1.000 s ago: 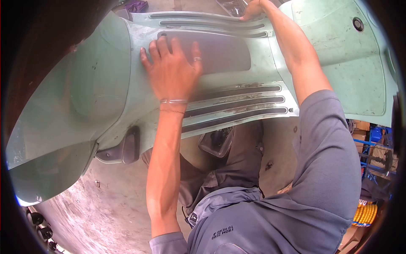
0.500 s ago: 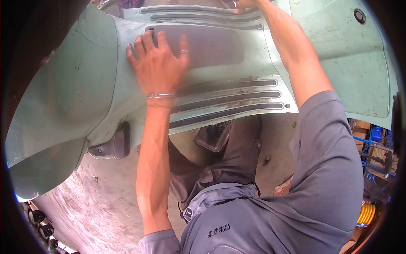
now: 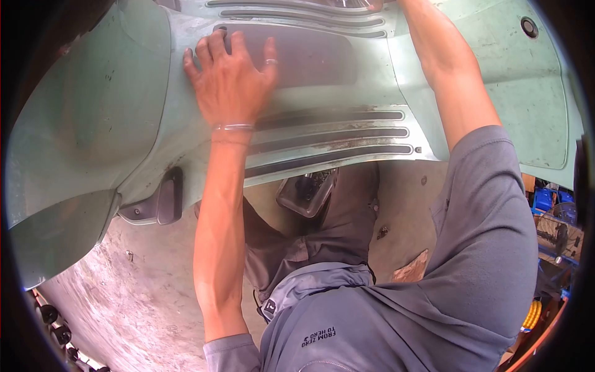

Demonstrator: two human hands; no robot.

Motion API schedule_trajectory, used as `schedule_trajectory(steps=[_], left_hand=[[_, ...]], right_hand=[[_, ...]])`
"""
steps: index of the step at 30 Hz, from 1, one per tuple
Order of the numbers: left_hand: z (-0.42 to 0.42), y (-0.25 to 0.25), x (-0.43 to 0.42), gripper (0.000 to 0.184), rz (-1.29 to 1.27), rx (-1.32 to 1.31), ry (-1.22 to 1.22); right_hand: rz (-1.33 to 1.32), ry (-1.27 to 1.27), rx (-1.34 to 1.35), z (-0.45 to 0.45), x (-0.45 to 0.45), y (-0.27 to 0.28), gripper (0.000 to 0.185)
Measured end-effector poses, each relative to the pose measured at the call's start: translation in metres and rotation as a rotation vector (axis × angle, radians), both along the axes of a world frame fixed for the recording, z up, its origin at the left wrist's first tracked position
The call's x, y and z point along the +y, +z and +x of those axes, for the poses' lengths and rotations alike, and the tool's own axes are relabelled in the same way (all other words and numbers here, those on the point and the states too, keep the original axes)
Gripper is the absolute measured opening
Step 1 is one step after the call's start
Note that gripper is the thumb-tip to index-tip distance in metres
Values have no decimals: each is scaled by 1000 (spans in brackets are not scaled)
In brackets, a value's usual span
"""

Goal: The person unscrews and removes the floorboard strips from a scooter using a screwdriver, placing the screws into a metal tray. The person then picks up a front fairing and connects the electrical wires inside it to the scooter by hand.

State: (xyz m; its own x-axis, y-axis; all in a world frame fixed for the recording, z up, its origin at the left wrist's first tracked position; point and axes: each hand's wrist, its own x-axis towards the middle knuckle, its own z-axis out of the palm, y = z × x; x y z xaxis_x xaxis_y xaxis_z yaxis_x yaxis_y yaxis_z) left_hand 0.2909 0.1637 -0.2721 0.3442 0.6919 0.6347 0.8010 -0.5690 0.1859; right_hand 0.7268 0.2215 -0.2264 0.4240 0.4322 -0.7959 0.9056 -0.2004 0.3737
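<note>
Across the upper view lies the pale green scooter floorboard (image 3: 322, 98), with dark grooved strips (image 3: 334, 149) and a dark mat panel (image 3: 316, 59) in its middle. My left hand (image 3: 232, 84) rests on it, open, palm down with fingers spread, over the left end of the dark panel. A ring and a clear bracelet show on that hand and wrist. My right arm reaches over the floorboard's right side to its far edge. Only a sliver of my right hand (image 3: 375, 5) shows at the top border; its fingers and anything in them are cut off.
A clear tray (image 3: 307, 195) with small dark parts stands on the floor below the floorboard, near my legs. A dark folded footpeg (image 3: 168, 198) juts out at left. Blue shelving and a fan (image 3: 558, 239) stand at right, near a yellow coil (image 3: 533, 315).
The view has shifted slightly, so the floorboard sits a little higher. My right hand has slid further out past the top border. My left hand stays spread on the panel.
</note>
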Motion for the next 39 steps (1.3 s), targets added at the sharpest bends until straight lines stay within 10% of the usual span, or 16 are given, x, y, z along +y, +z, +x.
schedule_trajectory(steps=[13, 28, 36, 39], left_hand=[[0, 12, -6, 52, -50, 43, 13], [-1, 0, -5, 51, -23, 22, -26], [-5, -6, 4, 62, -34, 216, 65], [-4, 4, 5, 69, -54, 263, 72]], right_hand=[[68, 138, -273, -30, 2, 34, 62], [1725, 242, 472, -274, -211, 21, 27], [1687, -816, 5, -333, -472, -61, 27], [1538, -1048, 7, -369, -526, -13, 36]])
